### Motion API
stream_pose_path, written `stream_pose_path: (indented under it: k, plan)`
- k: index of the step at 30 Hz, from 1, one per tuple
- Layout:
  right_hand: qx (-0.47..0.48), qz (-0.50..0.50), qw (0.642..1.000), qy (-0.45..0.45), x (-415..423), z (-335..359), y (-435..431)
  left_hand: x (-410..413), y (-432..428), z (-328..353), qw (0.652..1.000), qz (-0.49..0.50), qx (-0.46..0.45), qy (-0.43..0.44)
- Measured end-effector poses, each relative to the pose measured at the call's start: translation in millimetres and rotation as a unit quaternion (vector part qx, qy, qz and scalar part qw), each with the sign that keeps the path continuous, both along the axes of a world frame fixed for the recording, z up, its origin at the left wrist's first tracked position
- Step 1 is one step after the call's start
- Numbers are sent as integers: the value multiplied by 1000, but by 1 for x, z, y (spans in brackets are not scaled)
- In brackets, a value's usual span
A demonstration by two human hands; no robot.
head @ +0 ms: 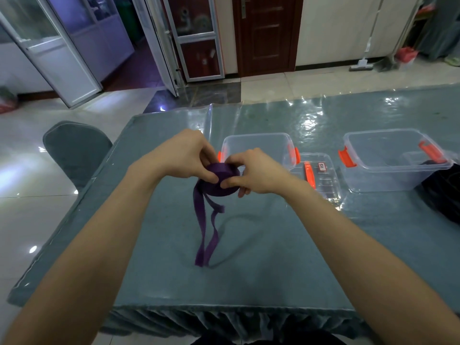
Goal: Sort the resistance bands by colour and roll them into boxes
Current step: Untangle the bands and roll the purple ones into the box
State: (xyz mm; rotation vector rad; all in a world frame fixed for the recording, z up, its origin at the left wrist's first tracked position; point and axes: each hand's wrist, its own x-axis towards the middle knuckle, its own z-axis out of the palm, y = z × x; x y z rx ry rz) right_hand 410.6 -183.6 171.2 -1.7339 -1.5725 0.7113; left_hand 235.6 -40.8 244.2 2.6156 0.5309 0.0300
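A long table (261, 265), draped in grey-blue cloth under a clear plastic sheet, fills most of the view. A chair in a grey fabric cover (74, 150) stands by its left edge on a glossy pale tiled floor (37, 220). A dark brown wooden door (266, 33) is closed in the far wall.

On the right side of the table sits a large clear plastic box with orange latches (388, 175), open at the top. Something dark shows at its far right corner, too blurred to make out. A black fabric mass (443, 197) lies just beside this box at the picture's right edge. A second clear plastic box with orange latches (256, 145) stands near the middle of the table, also open, and nothing is visible inside it. Between the two boxes a flat clear plastic lid with an orange handle (321, 180) lies on the table.

Both bare forearms reach in from below and meet just in front of the middle box. The left hand (184, 155) and the right hand (256, 170) together hold a purple fabric resistance band (225, 181), most of it wound into a thick flat roll lifted above the cloth. The left fingers curl over the roll's top and the thumb presses its face. The right thumb and fingers pinch its right rim. The band's loose doubled tail (204, 235) hangs from the roll's left side down towards the person, its end reaching the table.
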Motion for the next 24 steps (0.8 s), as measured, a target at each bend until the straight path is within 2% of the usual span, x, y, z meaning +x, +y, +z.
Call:
stream_pose_path:
  k: [3,5,7,12,16,17,19,20,22,24]
  plan:
    - [31,-18,993,113,6,-3,-2,-12,8,-7,987,24,-121,-101]
    - [55,-33,976,208,12,-5,-6,-24,11,-20,958,50,-219,-181]
    - [74,-44,957,277,16,-7,-10,-30,11,-33,935,69,-273,-217]
    - [113,-45,909,399,11,-20,-15,-26,5,-49,901,89,-319,-279]
    - [95,-38,896,431,1,-31,-17,-23,4,-39,924,99,-272,-249]
    - [78,-27,906,415,1,-31,-18,-24,6,-34,935,94,-258,-225]
    - [27,-18,951,309,4,-24,-20,-24,10,-25,959,72,-219,-162]
    - [-4,-23,974,227,5,-18,-20,-22,11,-22,971,62,-193,-127]
    - [-48,-37,997,45,4,-3,-15,-13,10,-16,989,38,-131,-58]
    - [-21,-41,985,-164,-2,3,-7,-4,9,-10,997,13,-72,-11]
